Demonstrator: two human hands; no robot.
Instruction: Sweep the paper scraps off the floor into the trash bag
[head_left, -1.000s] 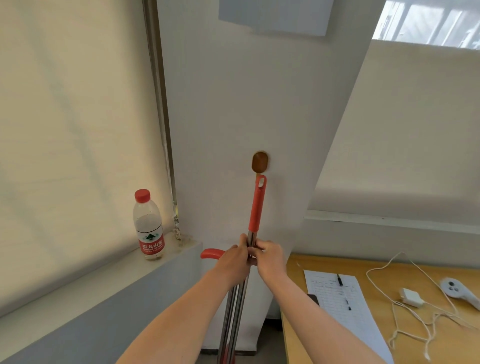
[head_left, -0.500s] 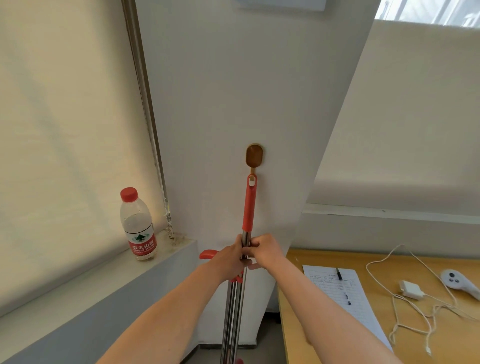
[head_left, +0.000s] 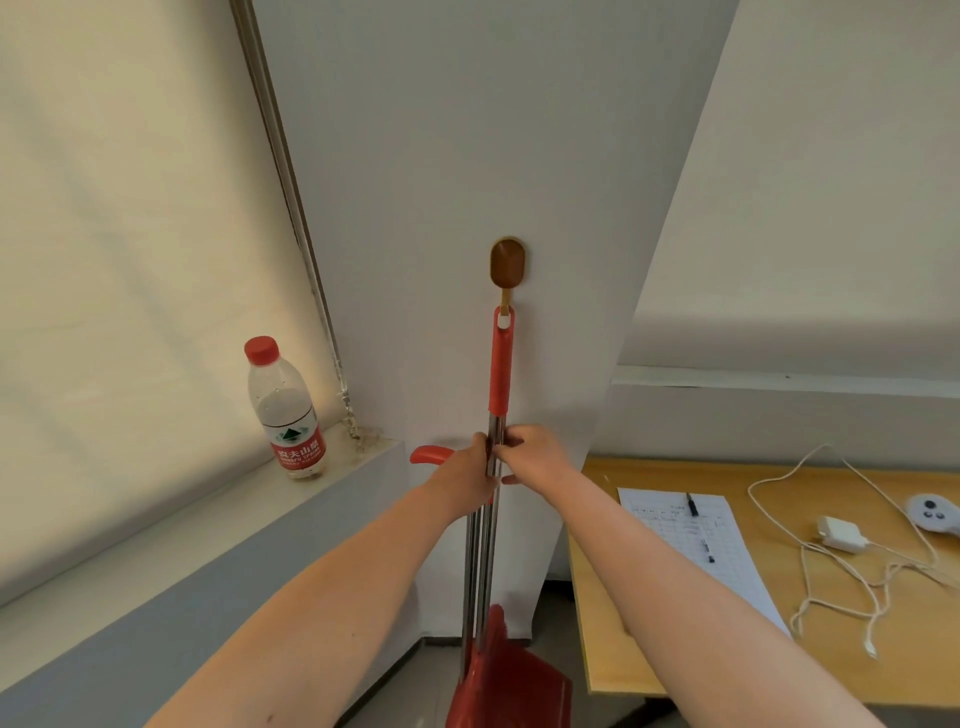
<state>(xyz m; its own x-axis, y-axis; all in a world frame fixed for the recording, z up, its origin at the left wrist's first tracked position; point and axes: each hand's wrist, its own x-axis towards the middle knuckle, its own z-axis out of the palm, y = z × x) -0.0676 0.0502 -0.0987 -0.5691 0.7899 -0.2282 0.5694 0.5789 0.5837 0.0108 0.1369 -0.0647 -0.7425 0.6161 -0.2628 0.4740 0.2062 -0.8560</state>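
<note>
A broom with a red grip (head_left: 501, 364) and steel pole hangs by its end loop from a brown wall hook (head_left: 508, 263) on the white pillar. A second steel pole runs beside it down to a red dustpan (head_left: 511, 680) near the floor; its red handle end (head_left: 428, 454) sticks out to the left. My left hand (head_left: 467, 475) and my right hand (head_left: 530, 452) both grip the steel poles just below the red grip, fingers closed around them. No paper scraps or trash bag are in view.
A water bottle with a red cap (head_left: 285, 410) stands on the windowsill (head_left: 156, 551) at left. At right a wooden desk (head_left: 649, 654) holds a printed sheet with pens (head_left: 685, 530), a white charger with cable (head_left: 841, 535) and a white controller (head_left: 932, 512).
The broom's end loop went up onto the wall hook and now hangs from it. The view tilted down, bringing the dustpan into sight. Both hands stay on the poles.
</note>
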